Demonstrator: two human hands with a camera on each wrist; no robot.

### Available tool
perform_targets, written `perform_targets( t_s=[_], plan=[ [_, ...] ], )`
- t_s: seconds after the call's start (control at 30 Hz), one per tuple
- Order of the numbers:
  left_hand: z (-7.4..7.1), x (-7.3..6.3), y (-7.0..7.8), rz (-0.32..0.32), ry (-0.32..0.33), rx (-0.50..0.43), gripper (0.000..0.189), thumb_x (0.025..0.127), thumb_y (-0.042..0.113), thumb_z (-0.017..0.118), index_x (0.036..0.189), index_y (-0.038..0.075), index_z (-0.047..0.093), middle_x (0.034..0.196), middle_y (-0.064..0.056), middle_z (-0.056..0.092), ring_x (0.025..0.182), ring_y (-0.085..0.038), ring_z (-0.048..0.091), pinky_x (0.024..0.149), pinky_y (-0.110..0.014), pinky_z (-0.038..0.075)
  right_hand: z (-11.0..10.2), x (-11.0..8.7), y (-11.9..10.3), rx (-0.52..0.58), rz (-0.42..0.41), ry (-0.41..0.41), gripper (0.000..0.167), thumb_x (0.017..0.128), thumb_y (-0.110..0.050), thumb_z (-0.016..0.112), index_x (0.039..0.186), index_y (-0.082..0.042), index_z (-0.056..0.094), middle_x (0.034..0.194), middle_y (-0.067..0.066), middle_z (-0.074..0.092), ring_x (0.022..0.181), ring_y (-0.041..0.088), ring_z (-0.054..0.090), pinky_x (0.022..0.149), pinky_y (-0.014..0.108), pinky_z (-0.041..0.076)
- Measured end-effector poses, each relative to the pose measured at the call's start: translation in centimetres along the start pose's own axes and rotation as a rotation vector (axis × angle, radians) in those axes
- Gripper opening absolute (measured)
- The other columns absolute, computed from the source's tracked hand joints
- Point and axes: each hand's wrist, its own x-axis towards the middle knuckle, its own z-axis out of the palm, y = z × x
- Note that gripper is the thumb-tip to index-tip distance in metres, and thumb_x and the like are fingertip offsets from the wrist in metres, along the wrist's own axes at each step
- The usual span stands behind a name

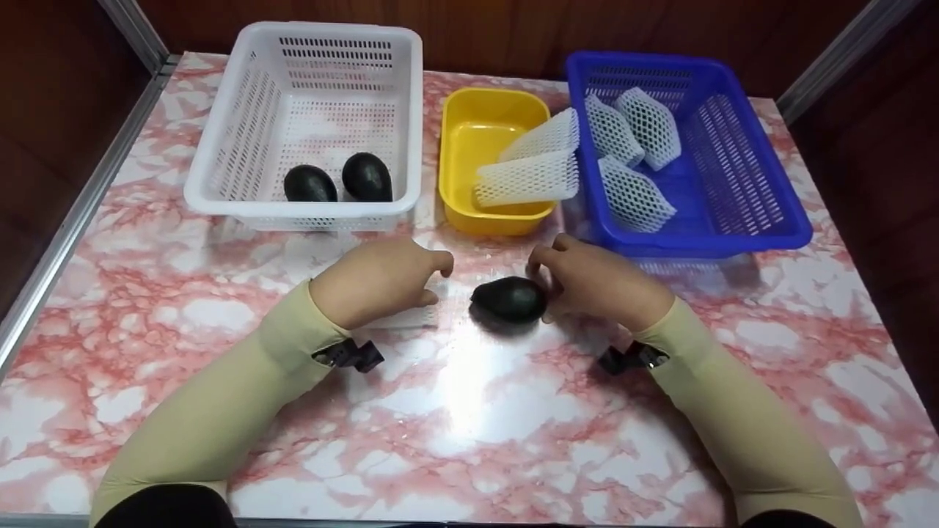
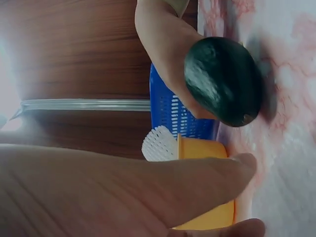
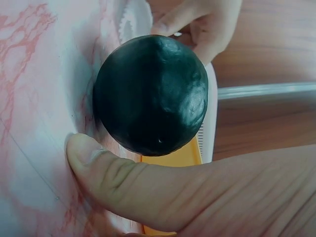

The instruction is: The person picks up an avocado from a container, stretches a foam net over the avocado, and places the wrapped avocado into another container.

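One dark avocado [image 1: 510,299] lies on its side on the red and white table [image 1: 469,455], between the two hands, and it is much nearer to the right hand [image 1: 601,282]. From the head view, the fingers of this hand are bent and stand just beside the broad end of the avocado, with the thumb and the forefinger apart; the right wrist view shows the thumb lying clear of the dark skin, but whether the other fingers touch it, one cannot tell. The left wrist view alone shows closely the small stem mark on the narrow end. The left hand [image 1: 378,282] is away from the avocado, its thumb and forefinger apart. Below it a pale net [image 1: 411,318] lies on the table, partly covered; the right wrist view shows the net's toothed edge near these fingers, though it is not clear if they touch. Only the head view shows two more avocados [image 1: 367,178] inside the white basket [image 1: 301,208], and three foam nets [image 1: 649,128] in the blue basket [image 1: 704,242]. Two other nets [image 1: 528,178] lean in the yellow box [image 1: 499,222].
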Motion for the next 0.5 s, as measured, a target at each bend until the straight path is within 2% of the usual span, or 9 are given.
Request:
perform_targets(
  t_s=[0.13, 0.23, 0.33, 0.43, 0.5],
  plan=[
    [0.24, 0.02, -0.28, 0.002, -0.042, 0.003, 0.028, 0.097, 0.022, 0.079, 0.124, 0.014, 0.076, 0.096, -0.012, 0.082, 0.099, -0.037, 0.077, 0.088, -0.052, 0.062, 0.05, -0.04, 0.0, -0.009, -0.012, 0.005, 0.045, 0.08, -0.012, 0.093, 0.118, -0.02, 0.071, 0.111, 0.008, 0.066, 0.093, 0.027, 0.067, 0.082, 0.043, 0.06],
    [0.51, 0.15, -0.47, 0.01, -0.036, -0.013, 0.017, 0.097, 0.018, 0.075, 0.112, 0.011, 0.076, 0.087, -0.011, 0.078, 0.09, -0.035, 0.075, 0.081, -0.048, 0.06, 0.05, -0.05, 0.0, -0.023, -0.02, 0.01, 0.045, 0.08, -0.014, 0.093, 0.118, -0.019, 0.071, 0.108, 0.008, 0.065, 0.09, 0.027, 0.066, 0.08, 0.042, 0.059],
    [0.57, 0.27, -0.48, 0.004, -0.019, -0.032, 0.01, 0.097, 0.019, 0.074, 0.098, 0.01, 0.07, 0.078, -0.007, 0.069, 0.077, -0.029, 0.067, 0.075, -0.044, 0.056, 0.03, 0.02, 0.0, -0.039, -0.028, 0.013, 0.045, 0.08, -0.016, 0.094, 0.118, -0.018, 0.071, 0.106, 0.009, 0.064, 0.087, 0.027, 0.065, 0.078, 0.041, 0.057],
    [0.53, 0.33, -0.36, -0.006, -0.008, -0.027, 0.019, 0.099, 0.023, 0.076, 0.088, 0.01, 0.066, 0.073, -0.003, 0.06, 0.071, -0.026, 0.06, 0.073, -0.042, 0.054, 0.04, 0.08, 0.01, -0.033, -0.032, 0.013, 0.044, 0.08, -0.016, 0.094, 0.117, -0.018, 0.07, 0.107, 0.009, 0.065, 0.088, 0.027, 0.067, 0.079, 0.041, 0.059],
    [0.66, 0.45, -0.29, -0.017, 0.008, -0.016, 0.024, 0.1, 0.025, 0.075, 0.084, 0.009, 0.067, 0.07, -0.003, 0.059, 0.069, -0.027, 0.06, 0.073, -0.044, 0.055, 0.06, 0.11, 0.04, -0.03, -0.03, 0.011, 0.044, 0.081, -0.016, 0.094, 0.117, -0.018, 0.07, 0.109, 0.009, 0.065, 0.089, 0.028, 0.068, 0.08, 0.042, 0.06]
  ],
)
